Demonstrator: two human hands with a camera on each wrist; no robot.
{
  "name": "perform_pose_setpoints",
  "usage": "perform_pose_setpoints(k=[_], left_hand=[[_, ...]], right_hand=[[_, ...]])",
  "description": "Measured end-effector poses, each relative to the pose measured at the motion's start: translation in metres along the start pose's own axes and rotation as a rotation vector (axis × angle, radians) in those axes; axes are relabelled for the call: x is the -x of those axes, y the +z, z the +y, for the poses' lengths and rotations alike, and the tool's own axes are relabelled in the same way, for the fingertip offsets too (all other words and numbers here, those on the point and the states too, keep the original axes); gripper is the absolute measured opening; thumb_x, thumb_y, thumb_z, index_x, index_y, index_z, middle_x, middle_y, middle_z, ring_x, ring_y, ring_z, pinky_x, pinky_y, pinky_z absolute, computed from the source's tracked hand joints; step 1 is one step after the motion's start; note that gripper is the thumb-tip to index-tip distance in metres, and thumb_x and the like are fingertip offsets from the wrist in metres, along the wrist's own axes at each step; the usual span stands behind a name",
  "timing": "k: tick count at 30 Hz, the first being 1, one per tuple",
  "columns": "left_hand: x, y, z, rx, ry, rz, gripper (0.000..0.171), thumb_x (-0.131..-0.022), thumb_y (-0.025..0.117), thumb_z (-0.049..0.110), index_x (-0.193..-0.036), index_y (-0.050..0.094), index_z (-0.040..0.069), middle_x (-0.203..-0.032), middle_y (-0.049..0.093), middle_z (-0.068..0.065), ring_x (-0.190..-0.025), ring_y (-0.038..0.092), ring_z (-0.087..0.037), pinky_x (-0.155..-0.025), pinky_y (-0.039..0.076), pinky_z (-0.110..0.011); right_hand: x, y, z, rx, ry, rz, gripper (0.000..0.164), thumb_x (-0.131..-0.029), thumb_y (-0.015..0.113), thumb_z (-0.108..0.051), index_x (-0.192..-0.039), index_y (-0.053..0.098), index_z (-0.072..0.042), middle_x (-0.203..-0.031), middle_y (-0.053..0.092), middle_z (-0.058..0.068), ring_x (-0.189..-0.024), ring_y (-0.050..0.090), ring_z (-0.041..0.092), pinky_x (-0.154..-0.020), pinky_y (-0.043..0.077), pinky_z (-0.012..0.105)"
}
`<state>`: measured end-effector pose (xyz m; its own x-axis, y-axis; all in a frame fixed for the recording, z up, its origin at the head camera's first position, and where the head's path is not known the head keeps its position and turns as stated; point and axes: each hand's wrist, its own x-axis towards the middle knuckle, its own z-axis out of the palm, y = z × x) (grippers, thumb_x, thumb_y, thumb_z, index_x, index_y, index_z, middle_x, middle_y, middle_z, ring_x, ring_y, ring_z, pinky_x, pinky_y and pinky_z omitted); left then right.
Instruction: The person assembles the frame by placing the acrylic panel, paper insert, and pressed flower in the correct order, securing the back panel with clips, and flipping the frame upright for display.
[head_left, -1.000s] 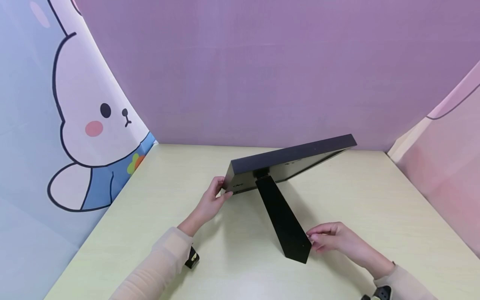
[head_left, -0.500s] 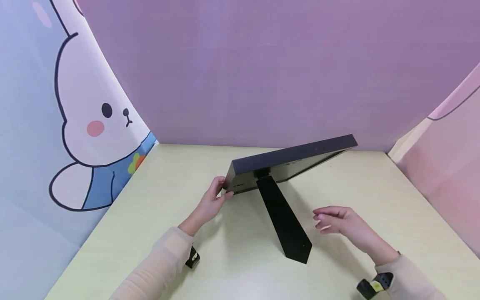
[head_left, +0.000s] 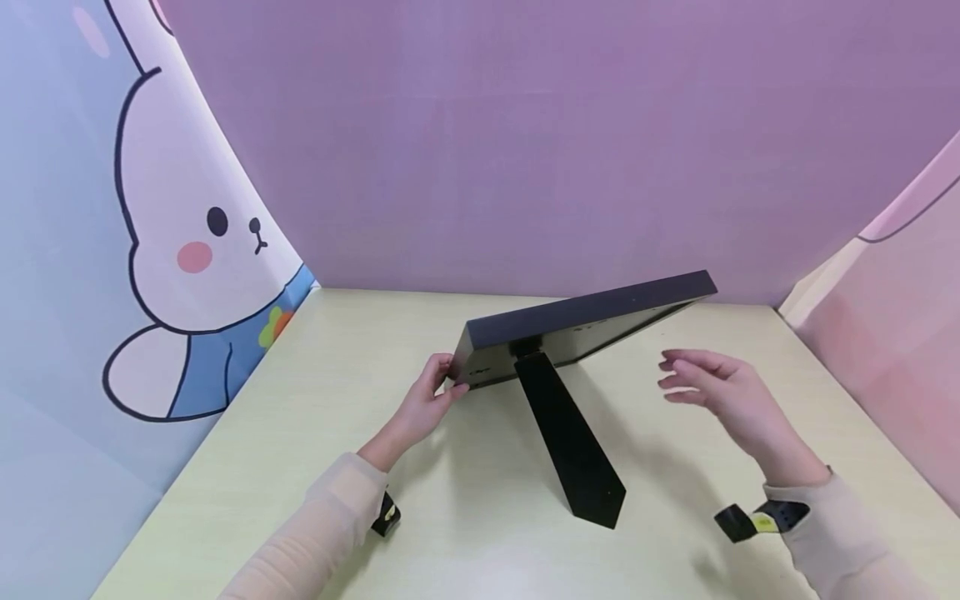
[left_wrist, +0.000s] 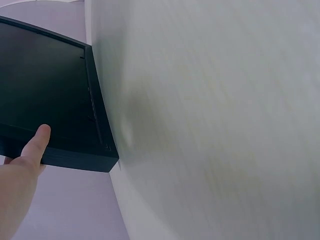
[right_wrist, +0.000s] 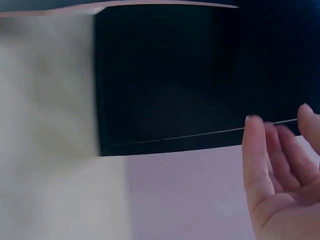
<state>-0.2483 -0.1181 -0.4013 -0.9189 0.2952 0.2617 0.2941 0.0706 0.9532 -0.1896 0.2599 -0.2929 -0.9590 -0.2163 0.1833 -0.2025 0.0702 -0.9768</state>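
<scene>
A black picture frame [head_left: 588, 309] stands tilted on the table, its back turned toward me. From that back, a black easel leg [head_left: 573, 442] slants down to the near tabletop. My left hand [head_left: 420, 411] grips the frame's left edge. In the left wrist view, the left thumb [left_wrist: 39, 140] presses the frame's back [left_wrist: 45, 85], with the other fingers mostly hidden behind the edge. My right hand [head_left: 731, 398] is raised to the right of the frame, fingers loosely bent and holding nothing. The right wrist view has this hand [right_wrist: 280, 190] overlapping the frame's dark back [right_wrist: 160, 75].
The pale wood-look table [head_left: 360, 333] meets a purple backdrop [head_left: 480, 150] behind the frame. A blue panel with a cartoon rabbit [head_left: 187, 208] borders the left side, and a pink panel [head_left: 892, 317] the right. Each wrist carries a small black camera [head_left: 735, 522].
My right hand has left the lower end of the easel leg and moved up and to the right. The left hand and the picture frame have stayed in place.
</scene>
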Motion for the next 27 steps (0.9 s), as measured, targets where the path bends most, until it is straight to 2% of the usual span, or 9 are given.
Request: perform_pose_setpoints(k=[6,14,19,23,27], left_hand=[[0.000,0.001,0.001,0.013,-0.008,0.004,0.030,-0.090,0.055,0.000,-0.116,0.042,0.004,-0.120,0.045,-0.016,-0.128,0.032,-0.031,-0.098,0.035,-0.047],[0.001,0.000,0.001,0.014,-0.012,0.002,0.030,-0.090,0.056,0.001,-0.116,0.042,0.005,-0.121,0.044,-0.015,-0.129,0.031,-0.031,-0.100,0.031,-0.049],[0.001,-0.002,-0.001,0.007,0.009,-0.001,0.031,-0.090,0.056,-0.001,-0.117,0.042,0.004,-0.121,0.045,-0.017,-0.129,0.030,-0.034,-0.100,0.027,-0.054],[0.001,-0.003,-0.001,-0.010,0.023,-0.003,0.034,-0.090,0.056,0.000,-0.121,0.043,0.002,-0.123,0.045,-0.018,-0.130,0.029,-0.034,-0.102,0.024,-0.053],[0.002,-0.005,-0.001,-0.033,0.026,-0.009,0.037,-0.089,0.057,0.000,-0.125,0.046,0.000,-0.125,0.047,-0.016,-0.129,0.032,-0.030,-0.101,0.027,-0.052]], right_hand=[[-0.002,0.000,-0.029,0.058,-0.111,0.170,0.022,-0.091,0.056,-0.007,-0.112,0.064,-0.009,-0.102,0.064,0.002,-0.086,0.064,0.013,-0.071,0.052,0.026],[-0.009,0.006,-0.047,-0.084,-0.265,0.252,0.027,-0.088,0.057,0.005,-0.114,0.061,0.003,-0.104,0.063,0.007,-0.090,0.062,0.015,-0.069,0.052,0.028],[-0.013,0.012,-0.055,-0.125,-0.278,0.269,0.034,-0.087,0.058,0.004,-0.120,0.060,-0.001,-0.098,0.065,0.006,-0.090,0.063,0.014,-0.072,0.051,0.026],[-0.017,0.018,-0.058,-0.134,-0.272,0.306,0.035,-0.086,0.060,0.004,-0.120,0.061,-0.003,-0.097,0.066,0.003,-0.082,0.065,0.012,-0.074,0.051,0.023],[-0.019,0.021,-0.060,-0.121,-0.265,0.347,0.035,-0.084,0.063,0.002,-0.118,0.063,-0.004,-0.102,0.065,0.001,-0.077,0.066,0.011,-0.075,0.050,0.022]])
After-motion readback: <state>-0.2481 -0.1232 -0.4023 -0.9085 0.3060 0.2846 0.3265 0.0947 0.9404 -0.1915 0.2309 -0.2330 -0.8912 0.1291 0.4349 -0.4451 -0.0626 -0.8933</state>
